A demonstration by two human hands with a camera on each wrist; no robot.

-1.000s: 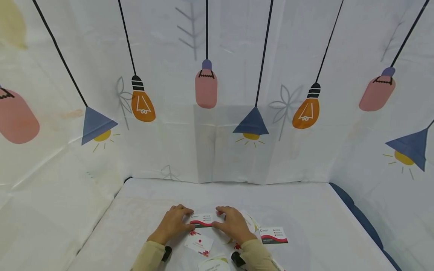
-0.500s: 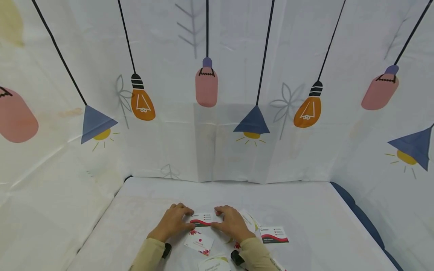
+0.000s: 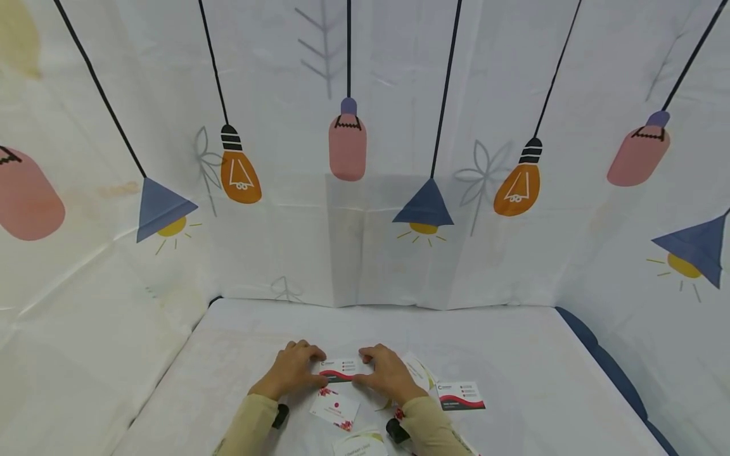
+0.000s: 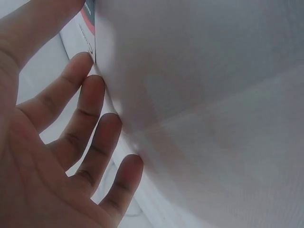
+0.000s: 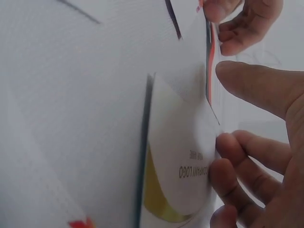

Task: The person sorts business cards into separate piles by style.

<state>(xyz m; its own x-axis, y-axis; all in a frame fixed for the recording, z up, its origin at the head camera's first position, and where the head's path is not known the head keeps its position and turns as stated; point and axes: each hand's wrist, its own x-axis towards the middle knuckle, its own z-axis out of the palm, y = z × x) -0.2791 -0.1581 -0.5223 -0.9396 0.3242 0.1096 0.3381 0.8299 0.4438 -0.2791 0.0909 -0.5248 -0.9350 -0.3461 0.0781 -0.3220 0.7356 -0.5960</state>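
Pinching from both ends, the left hand [image 3: 292, 372] and the right hand [image 3: 386, 375] have a red-and-white card [image 3: 341, 369] trapped between them on the white table [image 3: 530, 354]. That card lies with its long axis running nine to three o'clock, so each short edge faces one set of fingers: the left hand sits at the card's nine o'clock, the right hand at its three. Neither hand is nearer; both touch it. In the head view the thumbs come in along the near edge and the curled fingers [image 3: 308, 349] hook over the far one. The left wrist view shows that hand's fingers [image 4: 85, 102] fairly straight and slightly spread, tips against the card's edge; whether the card is lifted or flat on the cloth cannot be told.

Look at the clutter, though. At the card's six o'clock lies a white card with a red dot [image 3: 335, 408], just beside the left thumb. Under the right palm a white card with a yellow curve [image 5: 178, 166] peeks out, touching those fingers. Further out at four o'clock rests another red-and-white card [image 3: 461, 395], apart from both hands. One more card [image 3: 360, 444] sits at the near edge between the sleeves. Behind it all hangs a curtain with lamps printed on it [image 3: 365, 158].
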